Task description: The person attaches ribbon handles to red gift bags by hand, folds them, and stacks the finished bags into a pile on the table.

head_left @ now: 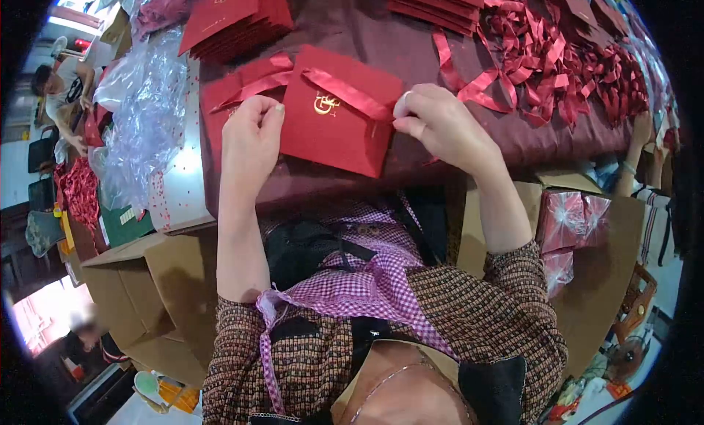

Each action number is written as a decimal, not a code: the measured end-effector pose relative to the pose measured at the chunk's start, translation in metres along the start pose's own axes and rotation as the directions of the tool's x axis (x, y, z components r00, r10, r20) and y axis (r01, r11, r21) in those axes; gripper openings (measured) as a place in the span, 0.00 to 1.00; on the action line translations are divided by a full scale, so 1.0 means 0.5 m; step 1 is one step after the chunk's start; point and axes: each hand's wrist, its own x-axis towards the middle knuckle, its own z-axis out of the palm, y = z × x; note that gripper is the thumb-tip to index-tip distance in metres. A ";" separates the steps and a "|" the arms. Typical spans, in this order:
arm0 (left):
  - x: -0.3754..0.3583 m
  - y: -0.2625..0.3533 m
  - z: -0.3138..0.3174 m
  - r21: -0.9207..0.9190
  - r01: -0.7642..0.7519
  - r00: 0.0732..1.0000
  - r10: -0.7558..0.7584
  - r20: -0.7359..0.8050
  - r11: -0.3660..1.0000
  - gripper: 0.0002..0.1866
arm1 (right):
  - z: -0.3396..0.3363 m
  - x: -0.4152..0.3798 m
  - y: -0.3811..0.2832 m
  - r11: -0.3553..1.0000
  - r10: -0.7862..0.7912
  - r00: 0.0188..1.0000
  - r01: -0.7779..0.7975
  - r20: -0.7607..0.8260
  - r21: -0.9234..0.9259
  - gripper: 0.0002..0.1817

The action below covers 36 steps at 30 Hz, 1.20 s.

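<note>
A red gift bag (337, 132) with a gold emblem lies on the dark red cloth in front of me. A shiny red ribbon (345, 91) crosses its upper part. My right hand (447, 128) pinches the ribbon's end at the bag's right edge. At the left edge of the bag, my left hand (251, 135) is closed, thumb against fingers; what it holds, if anything, is hidden. Under and behind the left hand lies another red bag (227, 91) with a ribbon across it.
Stacks of red bags (238, 22) stand at the back. Loose red ribbons (528, 58) heap at the right. Clear plastic wrap (147, 110) lies left. Open cardboard boxes (158, 293) flank me. Another person (70, 88) works at far left; another person's arm (631, 157) shows right.
</note>
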 end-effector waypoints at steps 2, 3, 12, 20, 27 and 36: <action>-0.001 0.007 0.001 0.039 0.019 1.000 -0.018 -0.007 0.999 0.08 | -0.008 0.000 -0.006 0.972 0.154 0.987 -0.144 -0.041 0.188 0.06; 0.000 0.002 0.003 0.030 0.028 1.000 -0.028 -0.010 0.999 0.08 | -0.013 0.001 -0.007 0.937 0.205 0.975 -0.171 -0.082 0.305 0.07; 0.007 0.003 0.009 0.057 0.036 0.999 -0.035 -0.017 0.998 0.09 | -0.059 -0.010 -0.025 0.272 0.142 0.987 -0.107 0.070 0.956 0.13; 0.005 -0.003 0.003 -0.188 0.122 0.992 -0.112 0.063 0.974 0.10 | -0.003 0.008 -0.055 0.804 0.081 0.983 0.032 -0.163 0.594 0.09; -0.015 0.032 -0.007 -0.354 0.183 0.965 -0.100 0.241 0.917 0.13 | 0.061 0.031 -0.095 0.966 -0.183 0.970 0.208 -0.160 0.154 0.07; -0.022 0.042 -0.006 -0.409 0.127 0.973 -0.034 0.227 0.904 0.14 | 0.085 0.072 -0.103 0.971 -0.222 0.948 0.236 -0.228 0.035 0.06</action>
